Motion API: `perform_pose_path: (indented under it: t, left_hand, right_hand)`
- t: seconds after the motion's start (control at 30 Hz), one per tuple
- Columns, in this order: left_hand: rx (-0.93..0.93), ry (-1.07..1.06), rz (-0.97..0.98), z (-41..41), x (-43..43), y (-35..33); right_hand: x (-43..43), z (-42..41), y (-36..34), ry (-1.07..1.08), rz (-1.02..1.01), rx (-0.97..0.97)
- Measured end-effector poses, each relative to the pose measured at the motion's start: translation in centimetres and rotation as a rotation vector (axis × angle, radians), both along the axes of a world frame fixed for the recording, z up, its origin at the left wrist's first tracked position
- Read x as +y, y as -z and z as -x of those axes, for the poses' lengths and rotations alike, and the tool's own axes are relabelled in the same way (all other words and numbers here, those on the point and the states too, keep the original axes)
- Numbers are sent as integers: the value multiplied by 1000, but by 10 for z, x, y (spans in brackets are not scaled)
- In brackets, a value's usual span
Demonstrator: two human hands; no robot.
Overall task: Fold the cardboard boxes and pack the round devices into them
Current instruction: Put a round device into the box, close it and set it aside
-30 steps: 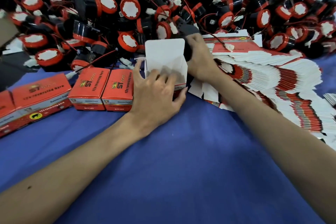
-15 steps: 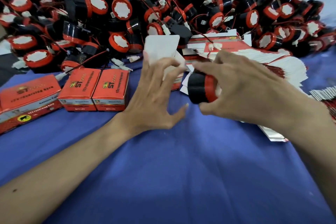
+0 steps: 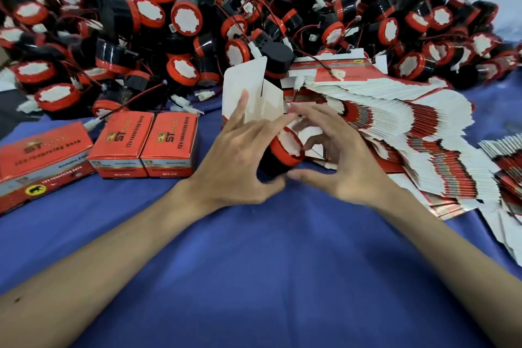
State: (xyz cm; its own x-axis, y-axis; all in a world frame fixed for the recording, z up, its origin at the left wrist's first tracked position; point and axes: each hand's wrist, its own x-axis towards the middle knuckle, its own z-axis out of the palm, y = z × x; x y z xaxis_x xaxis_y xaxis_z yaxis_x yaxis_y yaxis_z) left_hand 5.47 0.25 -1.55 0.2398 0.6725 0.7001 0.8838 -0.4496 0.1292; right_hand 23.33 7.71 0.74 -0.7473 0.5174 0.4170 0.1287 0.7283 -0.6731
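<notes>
A round device [image 3: 285,151], black with a red rim and white face, lies tilted between my two hands just above the blue cloth. My left hand [image 3: 240,161] grips its black body, the index finger stretched over the top. My right hand [image 3: 341,161] curls round the red end, thumb under the body. Right behind my left fingers stands an open cardboard box [image 3: 255,90] with its white flaps up. A big heap of round devices [image 3: 180,17] with red wires fills the back. Flat unfolded boxes [image 3: 409,127] fan out to the right.
Two closed red boxes [image 3: 142,144] stand side by side left of my hands, and a larger red carton [image 3: 42,161] lies at the far left. More flat boxes [image 3: 505,167] lie at the right edge. Blue cloth [image 3: 268,277] covers the table in front.
My right hand brought a round device from the heap toward me. My left hand left the open box's front and now grips the device's body.
</notes>
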Motion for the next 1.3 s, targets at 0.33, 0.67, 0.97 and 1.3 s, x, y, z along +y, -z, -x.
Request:
perform_pose_path:
  t: [0.33, 0.67, 0.97, 1.3]
  left_hand:
    - [-173, 100, -227, -1, -1, 2]
    - [-30, -93, -334, 1, 0, 4]
    - [-38, -147, -205, 1, -3, -1]
    - [-151, -307, -304, 1, 2, 3]
  right_hand:
    - [-11, 3, 3, 237, -561, -168]
    - [-45, 19, 10, 271, -99, 81]
    - [-20, 5, 4, 231, -237, 118]
    - [-26, 11, 8, 355, -130, 214]
